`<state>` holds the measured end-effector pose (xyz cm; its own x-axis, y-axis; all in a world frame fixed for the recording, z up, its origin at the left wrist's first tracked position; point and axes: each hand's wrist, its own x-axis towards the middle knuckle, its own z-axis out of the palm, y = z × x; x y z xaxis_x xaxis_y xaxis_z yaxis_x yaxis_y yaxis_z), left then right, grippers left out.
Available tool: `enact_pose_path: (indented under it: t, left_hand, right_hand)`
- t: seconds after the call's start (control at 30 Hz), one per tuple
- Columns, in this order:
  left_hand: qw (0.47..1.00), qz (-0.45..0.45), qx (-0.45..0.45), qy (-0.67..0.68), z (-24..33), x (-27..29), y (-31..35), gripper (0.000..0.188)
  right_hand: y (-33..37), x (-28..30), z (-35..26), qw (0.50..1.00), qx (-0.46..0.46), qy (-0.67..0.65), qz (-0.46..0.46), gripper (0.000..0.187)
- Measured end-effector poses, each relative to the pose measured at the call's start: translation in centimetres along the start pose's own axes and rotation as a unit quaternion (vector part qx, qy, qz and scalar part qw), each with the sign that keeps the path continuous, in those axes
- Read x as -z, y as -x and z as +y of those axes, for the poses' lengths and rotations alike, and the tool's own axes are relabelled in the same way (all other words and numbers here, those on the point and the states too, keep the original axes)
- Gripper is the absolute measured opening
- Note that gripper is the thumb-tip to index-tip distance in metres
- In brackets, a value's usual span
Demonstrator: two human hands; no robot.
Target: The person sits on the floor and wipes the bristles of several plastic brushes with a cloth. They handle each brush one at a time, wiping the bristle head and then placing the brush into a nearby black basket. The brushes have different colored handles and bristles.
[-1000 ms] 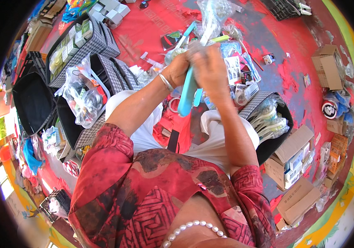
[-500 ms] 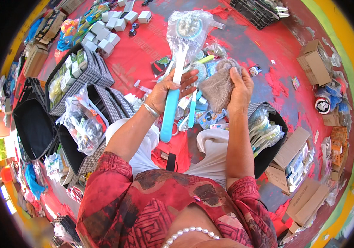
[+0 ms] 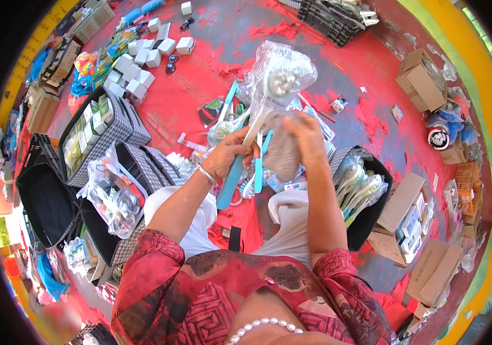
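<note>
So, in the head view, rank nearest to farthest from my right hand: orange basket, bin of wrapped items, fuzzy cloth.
1. Fuzzy cloth: at your right hand, on its left.
2. Bin of wrapped items: lower right.
3. Orange basket: far right.

The grey floor was partly covered by torn red sheeting. Small white boxes lay clustered at upper left, with sunglasses near them. Patterned bins stood at left, a black crate at the top, cardboard boxes along the right.
</note>
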<state>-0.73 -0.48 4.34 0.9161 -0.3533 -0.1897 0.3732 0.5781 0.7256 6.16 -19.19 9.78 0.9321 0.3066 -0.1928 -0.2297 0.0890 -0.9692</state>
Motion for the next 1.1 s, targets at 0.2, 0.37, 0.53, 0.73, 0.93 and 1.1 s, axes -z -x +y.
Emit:
enact_pose_path:
  t: [0.2, 0.37, 0.53, 0.73, 0.93, 1.1]
  left_hand:
    - [1.000, -0.006, 0.018, -0.007, -0.3, -1.1, -0.2, 0.045]
    - [0.997, 0.021, -0.010, -0.076, -0.6, -1.1, -0.1, 0.027]
    - [0.980, 0.018, -0.037, -0.194, -0.3, -0.3, 0.0, 0.030]
    - [0.958, 0.140, 0.000, -0.252, -0.3, -0.1, 0.2, 0.058]
    - [0.957, 0.084, 0.049, -0.272, -0.4, -0.7, 0.3, 0.058]
    - [0.950, 0.033, 0.093, -0.296, -2.0, -1.5, 0.1, 0.057]
  right_hand:
    - [-0.8, -0.6, 1.6, 0.992, 0.038, 0.056, 0.108, 0.056]
    - [-1.1, -0.6, 2.8, 0.998, -0.008, 0.047, -0.038, 0.054]
    - [-0.2, -2.0, 1.7, 0.955, 0.037, 0.291, -0.051, 0.044]
    - [-0.3, -0.7, -0.2, 0.934, -0.039, 0.319, -0.153, 0.045]
    - [-0.3, 2.2, -3.2, 0.974, 0.180, -0.107, 0.083, 0.022]
    - [-2.7, -1.2, -2.4, 0.820, 0.427, 0.374, 0.073, 0.021]
